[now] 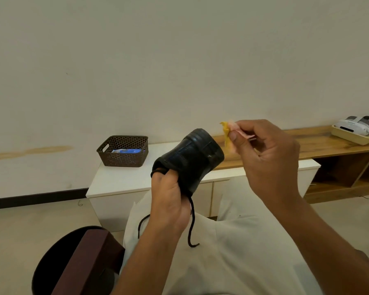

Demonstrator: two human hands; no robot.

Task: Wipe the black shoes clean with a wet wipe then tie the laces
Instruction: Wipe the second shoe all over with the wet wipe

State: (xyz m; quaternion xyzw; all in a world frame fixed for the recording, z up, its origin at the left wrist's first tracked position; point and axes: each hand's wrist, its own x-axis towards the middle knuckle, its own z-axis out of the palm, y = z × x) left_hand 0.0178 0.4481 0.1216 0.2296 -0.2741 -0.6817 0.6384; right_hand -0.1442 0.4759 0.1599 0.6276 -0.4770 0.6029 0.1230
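Note:
My left hand (170, 201) grips a black shoe (192, 158) by its opening and holds it up in front of me, toe pointing away. Its black laces (193, 222) hang loose and untied below my hand, over my lap. My right hand (264, 150) is raised just right of the shoe and pinches a crumpled yellow and pink wipe (229, 135) between thumb and fingers. The wipe is clear of the shoe, a short gap to its upper right.
A dark woven basket (124, 151) holding a blue packet sits on a low white cabinet (119, 182) ahead. A wooden shelf (328, 143) runs to the right, bearing a cream tray with a white headset (358, 126). A dark stool (77, 262) stands at lower left.

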